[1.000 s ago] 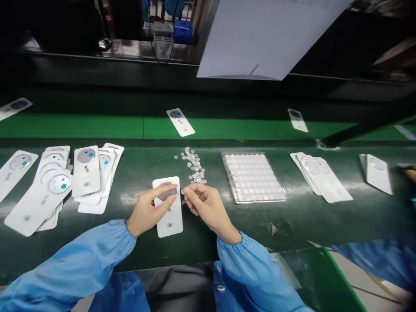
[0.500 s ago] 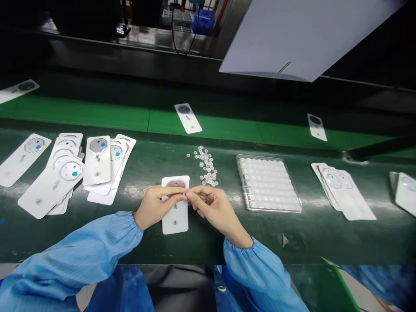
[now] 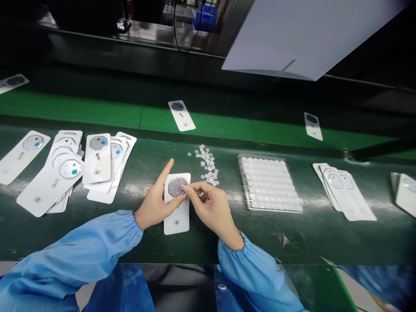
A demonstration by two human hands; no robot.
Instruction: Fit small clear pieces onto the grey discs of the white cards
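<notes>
Dark green bench [image 3: 318, 236] across the full width, with a brighter green strip [image 3: 227, 123] running along behind it; three white panels lie spaced out on that strip, and a blue bin [image 3: 206, 19] shows beyond. Readings taken left to right.

Far left: one single white panel [image 3: 17, 162], then an overlapping stack [image 3: 43, 195], then a second stack [image 3: 96, 164]. Grey octagons and blue dots show on several of these.

Left hand [image 3: 152, 207]: spread wide, forefinger raised clear, thumb laid across the work panel [image 3: 178, 216]. That panel lies flat on the bench in front of me, its grey octagon [image 3: 174, 186] at the far end.

Right hand [image 3: 214, 206]: thumb and forefinger pinched narrow on a small clear disc [image 3: 183, 187], over the octagon's right side, close to my left thumb tip. Whether the disc touches the octagon, I cannot tell.

Just beyond my right hand: loose clear discs [image 3: 203, 163], scattered. Further right, a clear tray [image 3: 276, 211] with rows of whitish round pieces, then a fanned stack [image 3: 352, 197] and, near the right edge, more panels [image 3: 406, 193].
</notes>
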